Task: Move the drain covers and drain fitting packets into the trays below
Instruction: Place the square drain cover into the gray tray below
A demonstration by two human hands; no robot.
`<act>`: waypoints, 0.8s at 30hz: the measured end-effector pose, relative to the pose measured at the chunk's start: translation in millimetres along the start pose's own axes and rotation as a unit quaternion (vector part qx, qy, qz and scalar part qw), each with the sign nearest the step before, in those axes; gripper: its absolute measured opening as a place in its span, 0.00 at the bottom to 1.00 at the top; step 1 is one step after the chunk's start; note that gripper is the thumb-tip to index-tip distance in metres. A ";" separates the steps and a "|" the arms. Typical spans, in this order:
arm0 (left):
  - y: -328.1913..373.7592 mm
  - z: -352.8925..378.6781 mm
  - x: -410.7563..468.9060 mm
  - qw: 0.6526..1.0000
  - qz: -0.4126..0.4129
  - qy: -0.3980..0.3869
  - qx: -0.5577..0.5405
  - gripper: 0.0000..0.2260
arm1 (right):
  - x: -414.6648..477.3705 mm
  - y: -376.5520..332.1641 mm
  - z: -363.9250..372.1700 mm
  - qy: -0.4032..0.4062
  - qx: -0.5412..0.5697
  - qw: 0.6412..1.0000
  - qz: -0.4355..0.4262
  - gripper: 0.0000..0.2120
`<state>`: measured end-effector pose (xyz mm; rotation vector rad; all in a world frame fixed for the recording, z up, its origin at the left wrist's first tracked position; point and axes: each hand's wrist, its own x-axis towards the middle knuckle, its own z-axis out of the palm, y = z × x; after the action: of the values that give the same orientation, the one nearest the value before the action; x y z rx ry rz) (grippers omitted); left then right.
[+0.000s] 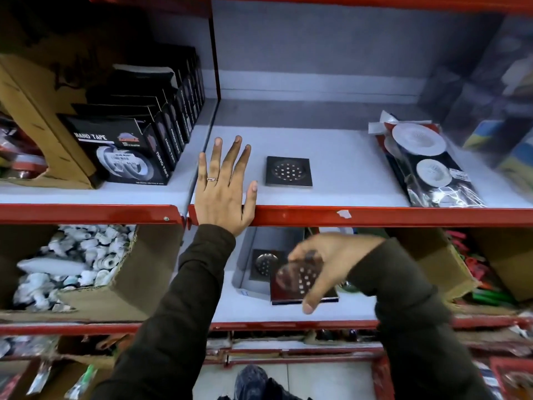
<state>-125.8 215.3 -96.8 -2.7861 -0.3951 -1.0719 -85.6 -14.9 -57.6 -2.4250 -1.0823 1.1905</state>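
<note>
One square steel drain cover (289, 171) lies flat on the upper white shelf. My left hand (224, 188) rests just left of it, palm down on the shelf edge, fingers spread, holding nothing. Clear packets of white round drain fittings (424, 160) lie at the right of that shelf. Below, my right hand (326, 262) grips a second square drain cover (297, 280), blurred, over the front of a grey tray (245, 255) on the lower shelf. Another drain cover (264, 264) lies inside that tray.
Black Nano Tape boxes (121, 151) fill the upper shelf's left bay beside a cardboard box (37, 108). A cardboard box of white pipe fittings (72, 264) stands lower left, another cardboard box (444, 264) lower right. Red shelf rails (375, 216) front each level.
</note>
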 end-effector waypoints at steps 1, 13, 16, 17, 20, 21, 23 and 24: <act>0.2 1.0 0.1 1.000 0.001 0.003 0.002 0.28 | 21.3 5.4 12.0 -0.028 -0.013 0.999 0.024 0.40; -2.0 5.2 2.1 1.000 0.015 0.019 0.007 0.29 | 214.2 57.6 104.7 0.136 -0.114 0.974 0.140 0.39; -2.0 4.6 2.3 1.000 0.018 0.020 0.005 0.29 | 214.0 59.1 106.7 0.150 -0.122 0.973 0.128 0.43; -1.7 3.8 2.0 1.000 0.017 0.018 0.004 0.29 | 207.6 56.1 105.9 0.167 -0.106 0.973 0.115 0.42; 0.4 2.6 1.6 1.000 0.015 0.017 0.001 0.29 | 172.7 42.5 101.4 0.321 -0.036 0.945 0.043 0.20; -0.1 2.7 1.2 1.000 0.015 0.019 0.002 0.29 | 155.7 35.4 101.1 0.375 -0.019 0.927 0.012 0.16; 0.4 3.8 0.6 1.000 0.016 0.025 0.006 0.29 | 120.1 23.7 100.6 0.483 -0.009 0.869 -0.108 0.14; -0.1 4.5 0.2 0.999 0.015 0.027 0.008 0.29 | 102.4 16.0 98.4 0.533 -0.001 0.826 -0.184 0.14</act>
<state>-122.8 216.4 -100.0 -2.7339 -0.3531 -1.1286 -111.3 35.4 -188.9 -2.1397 -1.0196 -0.3272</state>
